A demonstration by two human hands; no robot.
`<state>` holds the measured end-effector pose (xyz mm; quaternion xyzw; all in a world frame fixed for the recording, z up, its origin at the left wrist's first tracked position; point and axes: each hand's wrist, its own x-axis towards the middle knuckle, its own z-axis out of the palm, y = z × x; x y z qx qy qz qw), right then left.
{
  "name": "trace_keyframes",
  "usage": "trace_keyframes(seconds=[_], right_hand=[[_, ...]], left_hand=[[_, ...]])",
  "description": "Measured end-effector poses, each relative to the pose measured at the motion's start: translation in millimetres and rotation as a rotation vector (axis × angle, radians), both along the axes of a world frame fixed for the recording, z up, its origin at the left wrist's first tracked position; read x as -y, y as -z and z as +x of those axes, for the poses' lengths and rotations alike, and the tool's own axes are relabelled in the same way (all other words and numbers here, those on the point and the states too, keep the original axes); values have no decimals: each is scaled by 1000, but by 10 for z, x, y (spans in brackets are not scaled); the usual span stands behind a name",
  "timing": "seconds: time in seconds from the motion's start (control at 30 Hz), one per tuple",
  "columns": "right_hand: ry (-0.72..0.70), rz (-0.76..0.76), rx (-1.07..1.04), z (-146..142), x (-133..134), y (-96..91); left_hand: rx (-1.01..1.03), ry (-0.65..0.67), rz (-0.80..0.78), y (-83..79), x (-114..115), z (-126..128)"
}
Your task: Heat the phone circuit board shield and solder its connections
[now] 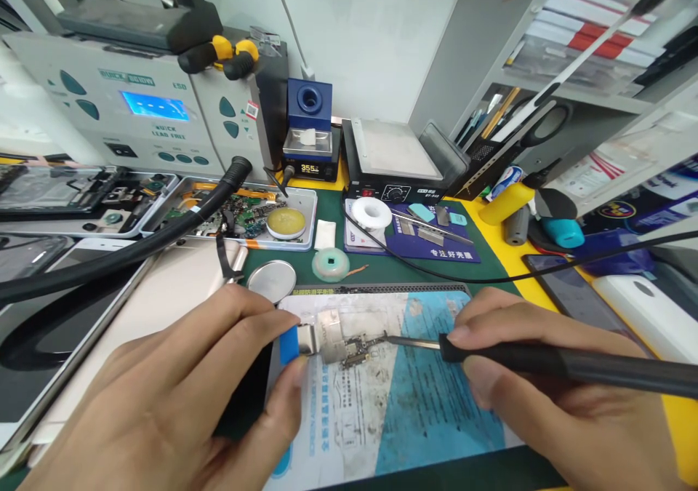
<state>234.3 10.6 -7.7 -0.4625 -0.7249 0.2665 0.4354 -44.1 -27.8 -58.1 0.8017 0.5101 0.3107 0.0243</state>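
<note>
My left hand [179, 396] pinches a small blue-handled tool [297, 342] between thumb and forefinger. Its flat metal end presses a small circuit board [349, 345] with a silver shield onto a worn blue-and-white work mat [392, 411]. My right hand [550, 396] is closed around a black soldering iron [545, 364]. The iron's thin tip [406, 341] touches the right edge of the board. A black cord runs from the iron across the bench toward the back.
A hot-air station [136, 109] and its black hose [136, 247] stand at the left, over a parts tray [240, 218]. Behind are a soldering station reading 355 [309, 131], a heating plate [398, 153], a solder spool [371, 213], a wick roll [330, 264] and shelves at right.
</note>
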Motion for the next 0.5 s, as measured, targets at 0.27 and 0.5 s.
trace_keyframes(seconds=[0.27, 0.5], right_hand=[[9, -2, 29, 3, 10, -24], [21, -7, 14, 21, 7, -9]], left_hand=[[4, -16, 0, 7, 13, 10], [2, -22, -23, -12, 24, 19]])
